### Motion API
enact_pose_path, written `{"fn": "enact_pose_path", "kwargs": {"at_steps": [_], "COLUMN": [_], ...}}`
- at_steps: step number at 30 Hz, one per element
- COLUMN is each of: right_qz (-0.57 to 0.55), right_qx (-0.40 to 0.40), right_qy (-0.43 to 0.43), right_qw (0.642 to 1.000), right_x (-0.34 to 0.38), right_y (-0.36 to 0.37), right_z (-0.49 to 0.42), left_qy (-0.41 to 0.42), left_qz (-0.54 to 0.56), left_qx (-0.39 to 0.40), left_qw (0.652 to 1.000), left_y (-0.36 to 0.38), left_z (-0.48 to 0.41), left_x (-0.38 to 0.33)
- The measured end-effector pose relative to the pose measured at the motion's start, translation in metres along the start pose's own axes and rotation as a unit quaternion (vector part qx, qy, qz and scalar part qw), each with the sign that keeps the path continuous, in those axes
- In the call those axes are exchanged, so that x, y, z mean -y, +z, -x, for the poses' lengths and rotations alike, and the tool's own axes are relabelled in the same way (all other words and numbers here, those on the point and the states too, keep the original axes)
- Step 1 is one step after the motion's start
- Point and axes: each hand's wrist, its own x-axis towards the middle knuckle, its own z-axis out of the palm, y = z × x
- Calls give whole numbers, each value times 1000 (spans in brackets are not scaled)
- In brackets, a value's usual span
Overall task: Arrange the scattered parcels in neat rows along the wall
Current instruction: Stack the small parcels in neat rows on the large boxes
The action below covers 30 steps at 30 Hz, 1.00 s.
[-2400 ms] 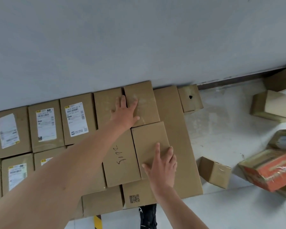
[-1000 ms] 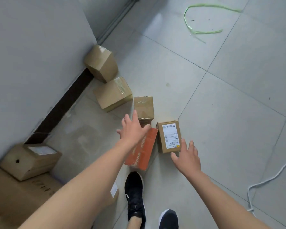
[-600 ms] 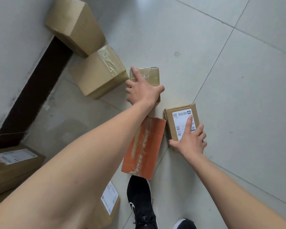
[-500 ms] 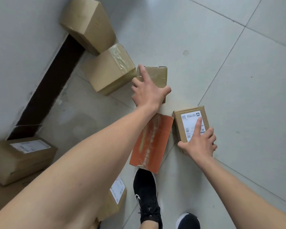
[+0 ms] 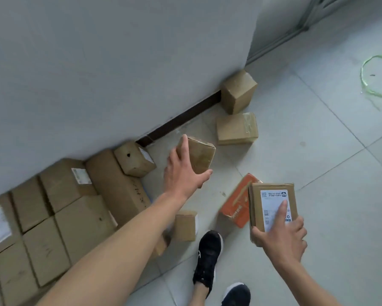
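My left hand [image 5: 181, 173] grips a small taped brown box [image 5: 202, 154], lifted off the floor near the wall. My right hand [image 5: 282, 235] holds a brown box with a white label [image 5: 271, 204], index finger across the label. An orange parcel [image 5: 236, 204] lies on the floor behind it. Rows of brown parcels [image 5: 59, 208] sit packed along the grey wall [image 5: 108, 69] at the left, ending with a small box with a hole [image 5: 133, 160]. Two loose brown boxes, one [image 5: 237, 129] on the floor and one [image 5: 238, 91] at the wall corner, lie further right.
A small brown box [image 5: 185, 225] stands by my left arm near my black shoes [image 5: 207, 255]. A dark skirting strip [image 5: 181, 118] runs along the wall's foot. A green strap [image 5: 375, 78] lies on the tiled floor at the far right.
Both hands have lifted their boxes off the floor and my view has swung left, bringing the packed rows along the wall back into sight.
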Motion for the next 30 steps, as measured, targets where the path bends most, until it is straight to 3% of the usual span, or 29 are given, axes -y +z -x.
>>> {"fn": "enact_pose_path", "kwargs": {"at_steps": [5, 11, 20, 23, 26, 30], "right_qz": [17, 61, 88, 98, 100, 103], "right_qx": [27, 65, 64, 40, 25, 24], "right_qy": [-123, -242, -261, -276, -277, -292], "right_qw": [992, 966, 959, 955, 955, 950], "right_x": [105, 224, 337, 349, 354, 365], "right_y": [4, 86, 206, 225, 236, 238], "right_z": [84, 166, 202, 200, 192, 190], "left_qy": [-35, -19, 123, 129, 131, 55], "left_qz": [-63, -145, -327, -373, -356, -338], "left_qx": [-28, -53, -26, -1, -3, 66], "left_qw": [997, 988, 937, 919, 925, 937], "left_y": [-98, -139, -102, -84, -70, -69], "left_z": [36, 35, -14, -17, -16, -8], "left_x": [96, 226, 347, 359, 365, 384]}}
